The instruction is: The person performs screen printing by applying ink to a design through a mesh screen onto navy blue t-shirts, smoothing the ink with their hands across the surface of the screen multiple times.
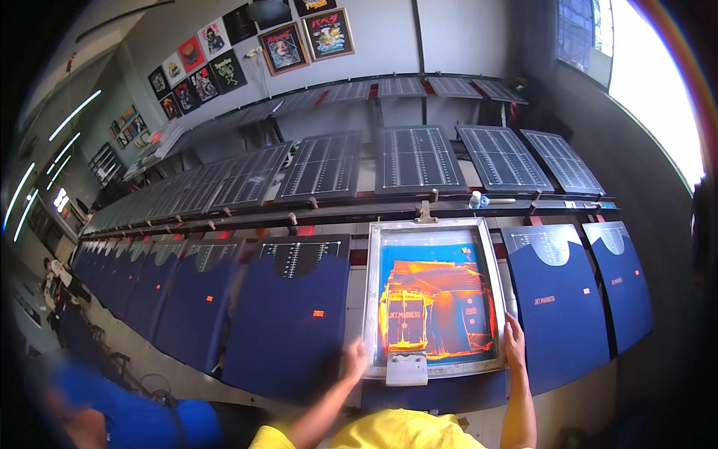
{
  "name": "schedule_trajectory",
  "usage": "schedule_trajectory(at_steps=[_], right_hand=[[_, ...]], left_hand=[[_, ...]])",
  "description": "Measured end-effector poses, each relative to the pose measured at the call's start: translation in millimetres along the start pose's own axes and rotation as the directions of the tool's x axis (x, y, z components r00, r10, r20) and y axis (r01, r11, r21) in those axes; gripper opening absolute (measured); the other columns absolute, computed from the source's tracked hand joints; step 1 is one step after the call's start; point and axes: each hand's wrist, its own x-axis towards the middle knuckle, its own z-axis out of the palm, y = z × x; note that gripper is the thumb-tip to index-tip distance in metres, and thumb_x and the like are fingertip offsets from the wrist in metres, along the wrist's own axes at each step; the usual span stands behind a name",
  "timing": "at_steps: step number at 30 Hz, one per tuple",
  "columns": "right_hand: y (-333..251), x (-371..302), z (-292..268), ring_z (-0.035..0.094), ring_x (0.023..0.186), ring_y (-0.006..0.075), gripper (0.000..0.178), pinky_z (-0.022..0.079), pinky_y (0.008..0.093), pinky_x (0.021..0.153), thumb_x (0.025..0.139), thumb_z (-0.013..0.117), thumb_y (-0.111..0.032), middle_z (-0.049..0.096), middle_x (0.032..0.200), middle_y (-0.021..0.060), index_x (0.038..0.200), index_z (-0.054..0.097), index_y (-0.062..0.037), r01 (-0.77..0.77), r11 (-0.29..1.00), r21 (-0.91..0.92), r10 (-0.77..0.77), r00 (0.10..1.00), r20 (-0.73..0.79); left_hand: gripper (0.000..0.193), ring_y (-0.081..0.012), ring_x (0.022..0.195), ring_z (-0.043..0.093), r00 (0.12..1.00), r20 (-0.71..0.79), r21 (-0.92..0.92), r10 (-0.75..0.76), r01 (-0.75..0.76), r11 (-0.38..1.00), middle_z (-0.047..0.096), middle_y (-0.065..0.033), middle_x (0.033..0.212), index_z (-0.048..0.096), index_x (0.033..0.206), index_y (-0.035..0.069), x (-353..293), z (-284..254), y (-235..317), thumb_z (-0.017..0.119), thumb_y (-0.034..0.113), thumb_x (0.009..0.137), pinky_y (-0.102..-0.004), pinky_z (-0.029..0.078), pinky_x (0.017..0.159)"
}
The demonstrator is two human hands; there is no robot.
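A metal-framed printing screen [496, 269] lies over a pallet in front of me, its blue mesh [449, 258] smeared with bright orange ink. My left hand [354, 361] grips the frame's lower left side, fingers curled in. On the right side, my right hand [514, 340] holds the frame's edge, fingers partly hidden. A metal squeegee [406, 369] leans on the near rim of the frame, its lower part among the orange ink. A clamp [425, 213] sits at the frame's far edge. Below the screen, dark blue fabric [434, 395] shows.
Navy shirts on pallets, one [288, 322] at left and another [557, 314] at right, carry small orange prints. Behind runs a rail [336, 215] with a small white bottle [475, 199], then bare black pallets [419, 161]. A person in blue [164, 411] is close at lower left.
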Motion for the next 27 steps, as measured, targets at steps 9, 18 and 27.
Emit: schedule_trajectory(at_steps=[9, 18, 27], right_hand=[[-13, 18, 3, 0.04, 0.143, 0.0308, 0.045, 0.028, 0.0404, 0.119, 0.101, 0.047, -0.014, 0.046, 0.149, 0.0219, 0.142, 0.047, 0.0054, 0.033, 0.999, -0.006, -0.033, 0.999, 0.01], [3, 23, 5, 0.043, 0.14, 0.0282, 0.046, 0.029, 0.0389, 0.118, 0.102, 0.048, -0.018, 0.048, 0.148, 0.02, 0.142, 0.047, 0.0057, 0.059, 0.998, 0.033, -0.059, 0.998, 0.01], [-14, 19, 9, 0.044, 0.139, 0.0276, 0.045, 0.029, 0.0384, 0.117, 0.103, 0.048, -0.018, 0.049, 0.147, 0.0191, 0.142, 0.048, 0.0048, 0.046, 0.999, 0.01, -0.046, 0.999, 0.017]], left_hand=[[0.036, -0.0222, 0.093, 0.068, 0.991, 0.053, -0.092, -0.126, 0.13, 0.987, 0.072, -0.0221, 0.105, 0.061, 0.131, -0.002, 6, -6, 41, 0.057, 0.013, 0.099, -0.0342, 0.052, 0.084], [0.037, -0.0154, 0.097, 0.066, 0.983, 0.007, -0.117, -0.183, 0.182, 0.976, 0.072, -0.0163, 0.113, 0.059, 0.131, -0.007, 16, 1, 37, 0.056, 0.013, 0.1, -0.029, 0.051, 0.086], [0.037, -0.0193, 0.1, 0.068, 0.978, -0.004, -0.063, -0.209, 0.208, 0.976, 0.071, -0.0206, 0.114, 0.06, 0.129, -0.006, 10, 4, 39, 0.054, 0.017, 0.101, -0.0316, 0.051, 0.088]])
